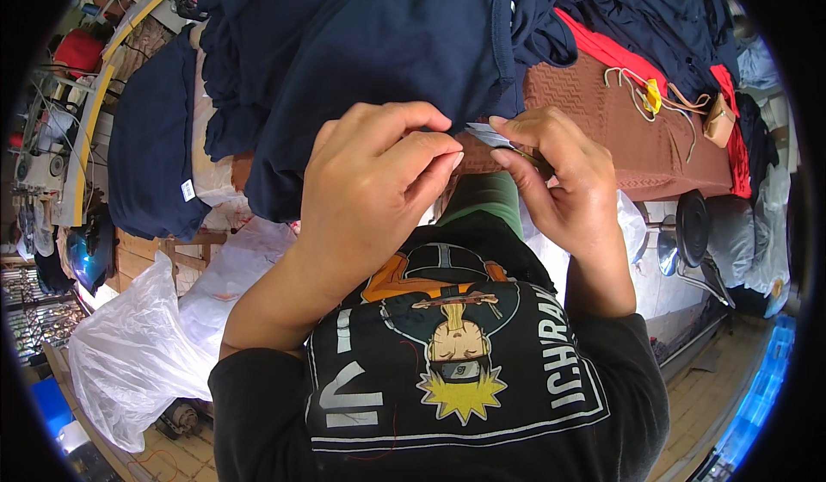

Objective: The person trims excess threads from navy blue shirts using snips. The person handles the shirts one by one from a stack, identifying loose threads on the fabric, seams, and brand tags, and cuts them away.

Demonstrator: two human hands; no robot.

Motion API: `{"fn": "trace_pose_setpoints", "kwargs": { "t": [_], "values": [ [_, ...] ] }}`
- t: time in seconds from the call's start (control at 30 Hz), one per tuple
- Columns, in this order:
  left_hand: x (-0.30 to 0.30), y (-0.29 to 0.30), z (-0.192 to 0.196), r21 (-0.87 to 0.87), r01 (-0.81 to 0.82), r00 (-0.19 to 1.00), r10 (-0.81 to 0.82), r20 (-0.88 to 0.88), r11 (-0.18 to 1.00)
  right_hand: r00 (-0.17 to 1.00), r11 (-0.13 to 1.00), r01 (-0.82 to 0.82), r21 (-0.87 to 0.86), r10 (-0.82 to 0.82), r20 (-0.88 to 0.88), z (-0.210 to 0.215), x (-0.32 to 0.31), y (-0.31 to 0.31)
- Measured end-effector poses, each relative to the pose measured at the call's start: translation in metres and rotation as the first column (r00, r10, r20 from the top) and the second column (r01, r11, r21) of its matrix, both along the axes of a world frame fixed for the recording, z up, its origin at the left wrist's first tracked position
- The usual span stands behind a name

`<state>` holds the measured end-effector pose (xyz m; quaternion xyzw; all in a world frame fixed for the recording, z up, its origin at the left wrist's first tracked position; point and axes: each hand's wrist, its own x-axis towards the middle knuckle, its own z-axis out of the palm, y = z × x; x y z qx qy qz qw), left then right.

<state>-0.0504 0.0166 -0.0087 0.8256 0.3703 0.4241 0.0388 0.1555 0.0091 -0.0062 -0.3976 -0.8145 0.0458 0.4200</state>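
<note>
My left hand (379,159) is raised in front of a heap of navy blue garments (387,43). Its thumb and forefinger are pinched together; whatever is between them is too small to make out. Close to its right, my right hand (564,168) grips small thread snips (488,134). Their pale metal blades point left toward the left fingertips, with a short gap between. Most of the handle is hidden in the right palm. The navy cloth hangs down just behind both hands, over the edge of the brown textured cover (602,129).
Another navy garment bundle (155,138) with a white label lies at the left, near a sewing machine (43,168). Right of the hands are red fabric (615,47), tangled cords with a yellow piece (652,96) and a tan block (719,120). A clear plastic bag (142,353) sits lower left.
</note>
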Motion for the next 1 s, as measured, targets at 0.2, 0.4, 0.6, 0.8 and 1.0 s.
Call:
{"fn": "trace_pose_setpoints", "kwargs": {
  "t": [0.2,0.4,0.6,0.8,1.0],
  "values": [
    [0.0026,-0.0019,0.0003,-0.005,0.003,1.0,-0.003,0.012,1.0,0.998,0.999,0.035,-0.014,-0.034,0.051,0.0005,0.0004,-0.0015],
    [0.0028,-0.0013,0.0002,0.006,0.016,1.0,-0.016,0.02,1.0,0.998,0.999,0.04,-0.022,-0.039,0.05,-0.0004,0.0012,-0.0025],
    [0.0038,-0.0011,-0.0002,0.023,-0.002,1.0,0.002,0.008,1.0,0.998,0.999,0.035,-0.024,-0.034,0.049,0.0009,0.0005,-0.0026],
    [0.0039,-0.0006,-0.0011,0.008,0.014,1.0,-0.014,-0.001,1.0,0.999,0.999,0.029,-0.036,-0.028,0.026,0.0007,-0.0021,-0.0017],
    [0.0011,0.0036,0.0043,-0.041,0.076,0.997,-0.076,0.006,0.996,0.99,0.99,0.141,-0.023,-0.14,0.021,0.0035,-0.0019,-0.0006]
  ]
}}
